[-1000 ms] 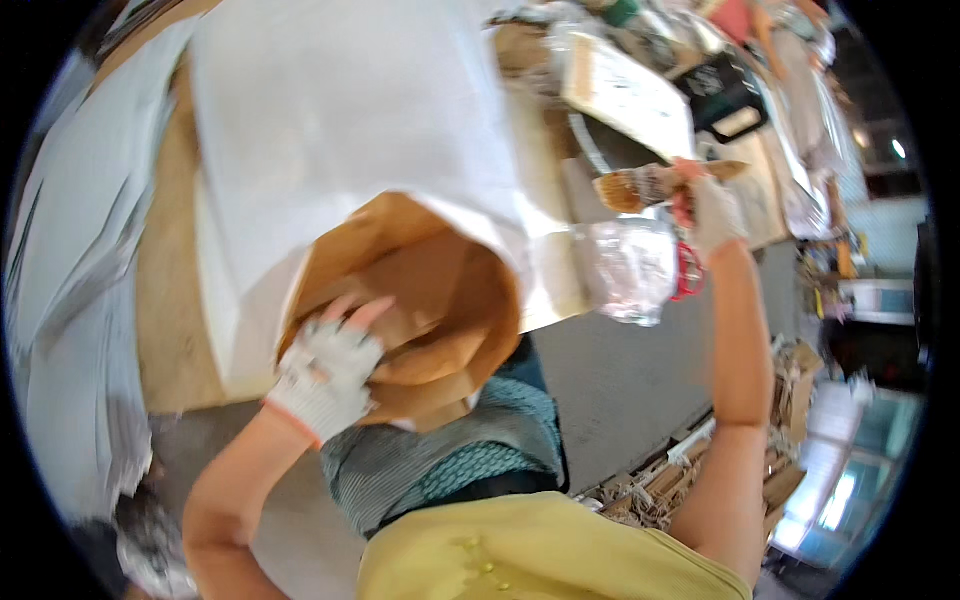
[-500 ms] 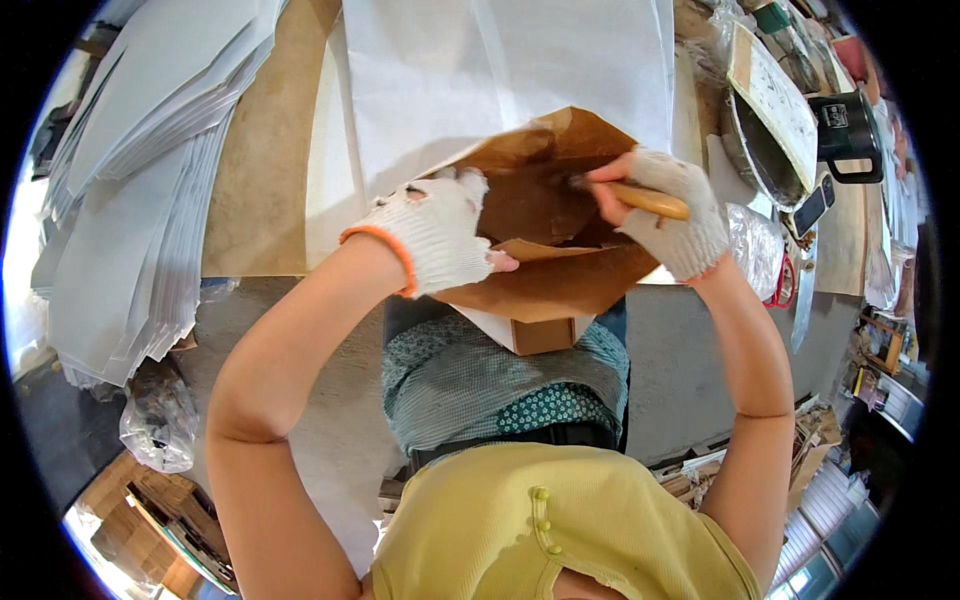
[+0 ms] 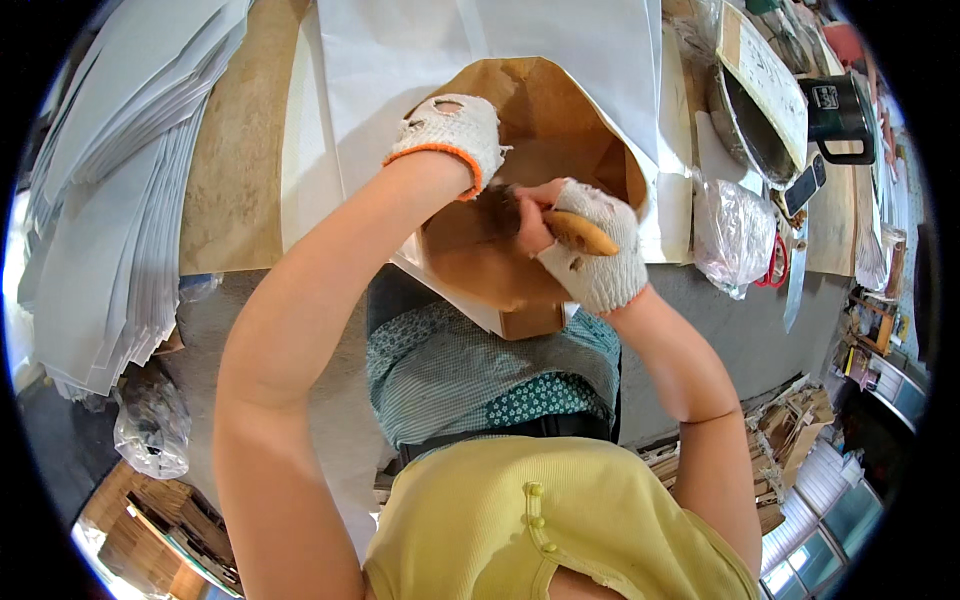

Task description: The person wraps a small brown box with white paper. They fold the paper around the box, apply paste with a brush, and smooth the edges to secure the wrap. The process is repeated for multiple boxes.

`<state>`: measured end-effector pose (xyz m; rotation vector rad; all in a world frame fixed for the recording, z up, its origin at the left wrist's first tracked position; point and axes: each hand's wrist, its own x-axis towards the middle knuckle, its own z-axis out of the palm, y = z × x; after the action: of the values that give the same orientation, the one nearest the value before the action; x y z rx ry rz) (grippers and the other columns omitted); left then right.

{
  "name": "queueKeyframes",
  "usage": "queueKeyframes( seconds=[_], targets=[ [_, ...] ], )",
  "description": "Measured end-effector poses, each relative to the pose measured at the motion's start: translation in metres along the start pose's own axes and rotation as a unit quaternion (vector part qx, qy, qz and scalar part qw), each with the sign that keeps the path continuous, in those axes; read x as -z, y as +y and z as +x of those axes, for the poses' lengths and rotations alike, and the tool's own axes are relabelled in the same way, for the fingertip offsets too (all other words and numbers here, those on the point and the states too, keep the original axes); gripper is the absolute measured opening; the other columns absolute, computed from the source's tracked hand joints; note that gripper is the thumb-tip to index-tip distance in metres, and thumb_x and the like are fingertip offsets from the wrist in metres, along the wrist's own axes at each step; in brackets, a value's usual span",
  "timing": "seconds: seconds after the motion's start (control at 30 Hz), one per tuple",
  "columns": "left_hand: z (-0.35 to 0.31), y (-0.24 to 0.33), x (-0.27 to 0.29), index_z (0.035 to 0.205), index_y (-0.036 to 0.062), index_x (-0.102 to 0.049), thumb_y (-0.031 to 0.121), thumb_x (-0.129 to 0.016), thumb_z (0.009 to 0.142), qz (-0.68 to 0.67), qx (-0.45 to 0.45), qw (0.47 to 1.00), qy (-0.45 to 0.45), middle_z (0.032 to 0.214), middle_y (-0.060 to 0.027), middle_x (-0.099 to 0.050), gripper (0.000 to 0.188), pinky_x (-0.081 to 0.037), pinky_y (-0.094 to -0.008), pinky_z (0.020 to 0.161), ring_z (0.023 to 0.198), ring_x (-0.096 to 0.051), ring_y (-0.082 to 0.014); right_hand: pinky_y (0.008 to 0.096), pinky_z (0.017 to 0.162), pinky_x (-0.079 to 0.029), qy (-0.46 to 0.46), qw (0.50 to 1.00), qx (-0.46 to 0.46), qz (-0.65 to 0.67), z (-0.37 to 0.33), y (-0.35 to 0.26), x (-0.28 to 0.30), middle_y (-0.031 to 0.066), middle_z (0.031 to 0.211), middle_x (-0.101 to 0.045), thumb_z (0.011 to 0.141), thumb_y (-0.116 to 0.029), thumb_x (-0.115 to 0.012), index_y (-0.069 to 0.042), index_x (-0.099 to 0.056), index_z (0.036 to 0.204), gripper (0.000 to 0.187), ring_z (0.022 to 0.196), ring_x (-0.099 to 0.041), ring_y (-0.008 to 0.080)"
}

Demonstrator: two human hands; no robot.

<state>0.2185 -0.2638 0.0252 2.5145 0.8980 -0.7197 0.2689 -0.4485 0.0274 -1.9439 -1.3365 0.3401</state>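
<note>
Head cam feed: right hand (image 3: 585, 240) has fingers wrapped round the brush (image 3: 583, 233), wooden handle end pointing right, dark bristles inside the bag (image 3: 565, 120). Bag lies on the bench (image 3: 235, 165), white outside, brown inside, mouth open at the near edge. Left hand (image 3: 450, 135) is at the mouth's left side; its fingers are hidden from me, can't tell if they grip. White sheets (image 3: 125, 200) stacked left; pan (image 3: 735, 130), black mug (image 3: 836, 120), phone (image 3: 805, 184), red-handled scissors (image 3: 778, 262) right
</note>
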Motion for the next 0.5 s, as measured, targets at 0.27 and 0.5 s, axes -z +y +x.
queueKeyframes(
  seconds=[0.27,0.5],
  targets=[
    [0.001,-0.005,-0.004,0.109,0.006,-0.071,0.03,-0.063,0.09,0.05,-0.013,0.999,0.016,0.105,-0.0185,-0.071,0.032,-0.056,-0.0451,0.084,0.097,-0.069,-0.0363,0.037,0.062,-0.054,-0.01,0.963,-0.058,-0.261,-0.024,0.021,0.058,0.0107,0.076,-0.067,0.084,-0.013,-0.069,-0.007,-0.067,0.088,0.008,0.068,-0.068,0.0265],
    [-0.012,0.006,0.002,0.106,0.007,-0.073,0.01,-0.068,0.084,0.017,0.022,0.997,0.069,0.111,-0.0124,-0.072,0.024,-0.059,-0.0398,0.08,0.1,-0.071,-0.0301,0.035,0.088,-0.055,0.237,0.825,-0.191,0.477,0.018,0.086,0.075,0.0097,0.086,-0.068,0.097,-0.026,-0.056,-0.003,-0.06,0.12,0.032,0.094,-0.066,0.0229]
  ],
)
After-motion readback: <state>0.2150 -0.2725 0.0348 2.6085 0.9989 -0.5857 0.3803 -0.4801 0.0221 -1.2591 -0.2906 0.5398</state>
